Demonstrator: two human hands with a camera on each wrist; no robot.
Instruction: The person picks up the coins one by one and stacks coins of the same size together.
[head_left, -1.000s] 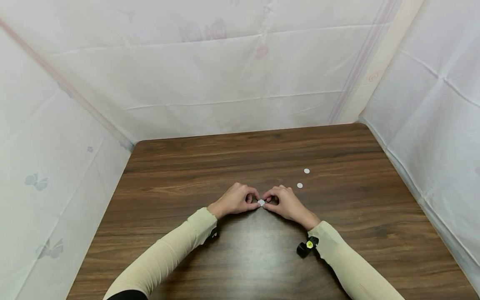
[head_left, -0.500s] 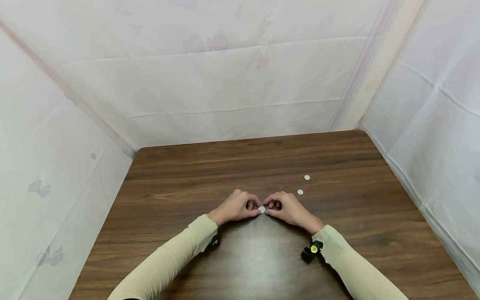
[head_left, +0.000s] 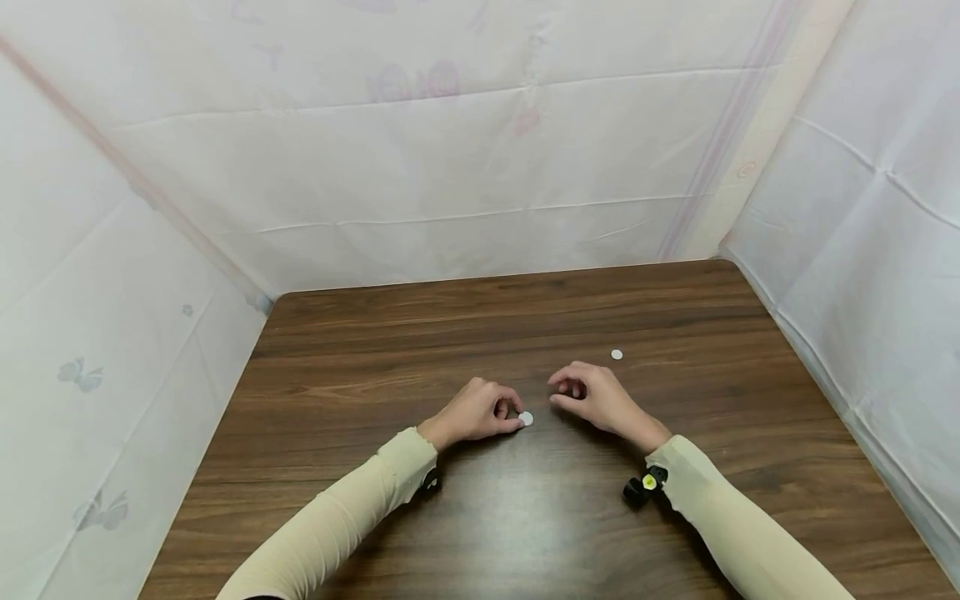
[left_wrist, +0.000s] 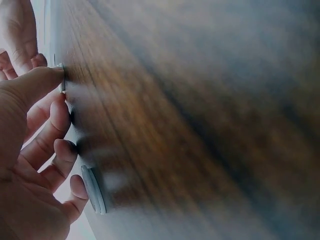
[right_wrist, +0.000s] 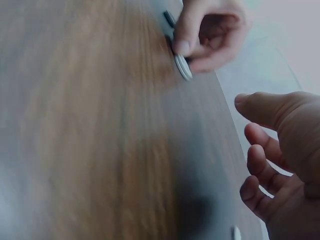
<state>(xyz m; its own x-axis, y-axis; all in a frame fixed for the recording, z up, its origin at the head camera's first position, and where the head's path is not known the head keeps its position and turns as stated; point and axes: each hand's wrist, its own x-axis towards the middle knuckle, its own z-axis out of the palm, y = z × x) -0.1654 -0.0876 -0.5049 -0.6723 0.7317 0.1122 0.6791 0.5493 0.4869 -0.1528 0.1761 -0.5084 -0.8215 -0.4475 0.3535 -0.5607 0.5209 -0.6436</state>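
Well inside the edges of the table (head_left: 360,329), across a gap from the slack-fingered right hand (head_left: 595,397), a thin, round white disc (head_left: 527,418) is pinched by the left hand (head_left: 480,410).

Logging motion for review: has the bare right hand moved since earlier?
Yes: against the brown wood-grain table, the bare right hand has shifted right and slightly forward.

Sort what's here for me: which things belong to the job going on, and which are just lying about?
Seemingly part of the job:
left hand, pinching a white disc
right hand, apart from it
another disc, near the left little finger
far disc, untouched but alike, so perhaps

Seemingly just surroundings:
brown table
patterned sheets
black device at the right wrist
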